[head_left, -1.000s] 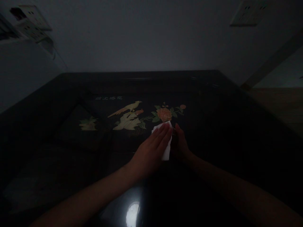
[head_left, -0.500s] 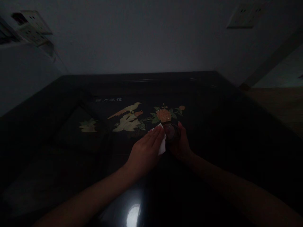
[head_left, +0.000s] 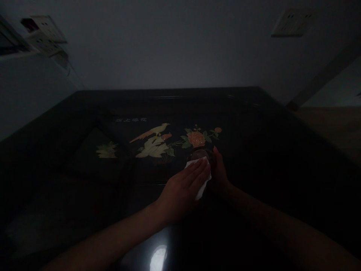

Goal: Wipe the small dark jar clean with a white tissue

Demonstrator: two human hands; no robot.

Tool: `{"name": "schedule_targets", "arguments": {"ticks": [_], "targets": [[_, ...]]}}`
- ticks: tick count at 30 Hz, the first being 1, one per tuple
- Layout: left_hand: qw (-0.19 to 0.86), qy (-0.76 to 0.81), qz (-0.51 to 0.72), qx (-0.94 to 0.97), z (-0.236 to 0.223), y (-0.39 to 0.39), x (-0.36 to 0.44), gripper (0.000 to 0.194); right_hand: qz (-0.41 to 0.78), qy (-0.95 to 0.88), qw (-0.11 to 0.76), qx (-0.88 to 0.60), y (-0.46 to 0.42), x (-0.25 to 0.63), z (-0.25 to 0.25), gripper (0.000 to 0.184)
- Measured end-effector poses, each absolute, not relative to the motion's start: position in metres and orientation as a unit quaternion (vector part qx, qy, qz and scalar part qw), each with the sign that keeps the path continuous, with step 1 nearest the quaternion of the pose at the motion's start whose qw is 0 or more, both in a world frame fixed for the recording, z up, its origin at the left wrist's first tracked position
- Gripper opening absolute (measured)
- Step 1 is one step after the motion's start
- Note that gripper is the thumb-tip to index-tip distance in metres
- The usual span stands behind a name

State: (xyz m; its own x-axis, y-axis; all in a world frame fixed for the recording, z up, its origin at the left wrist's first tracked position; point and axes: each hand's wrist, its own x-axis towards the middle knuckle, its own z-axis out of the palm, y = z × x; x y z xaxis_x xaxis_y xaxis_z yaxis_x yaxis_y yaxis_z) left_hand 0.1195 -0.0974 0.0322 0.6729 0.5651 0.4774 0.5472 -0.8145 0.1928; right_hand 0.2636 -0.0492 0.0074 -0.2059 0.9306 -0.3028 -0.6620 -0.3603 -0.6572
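My left hand [head_left: 183, 190] presses a folded white tissue [head_left: 201, 190] against a dark round object [head_left: 199, 153], its fingers held together over the tissue. The round object has a rim and a dull reddish face; it is too dark to tell its kind. Around its right side curls my right hand [head_left: 221, 173], with one fingertip showing at the rim and the other fingers lost in shadow. Both hands are above a glossy black table [head_left: 166, 101], just in front of an orange flower design [head_left: 196, 138].
A bird design [head_left: 153, 130] and pale lettering are set in the tabletop. The table's far edge is near a grey wall [head_left: 169, 45] with sockets on the left [head_left: 45, 35] and right [head_left: 291, 22]. A light glares [head_left: 158, 258] off the near surface. The room is dim.
My left hand and the tissue have slid right and toward me, from the round object's left edge onto its lower face. My right hand keeps its hold. The view has shifted slightly.
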Motion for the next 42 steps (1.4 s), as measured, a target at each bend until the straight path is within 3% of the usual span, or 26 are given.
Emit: {"name": "schedule_targets", "arguments": {"ticks": [8,23,30,42], "targets": [[0.069,0.354,0.262,0.895,0.03,-0.085,0.119,0.06,0.746,-0.192,0.541,-0.339,-0.052,0.255,0.005,0.035],[-0.003,0.364,0.232,0.902,0.024,-0.088,0.114,0.061,0.754,-0.16,0.548,-0.324,-0.047,0.261,0.009,0.038],[0.064,0.333,0.25,0.907,0.014,-0.091,0.121,0.074,0.747,-0.178,0.551,-0.327,-0.049,0.256,-0.003,0.041],[0.087,0.345,0.279,0.892,0.002,-0.081,0.112,0.07,0.762,-0.192,0.542,-0.298,-0.046,0.26,0.006,0.045]]}}
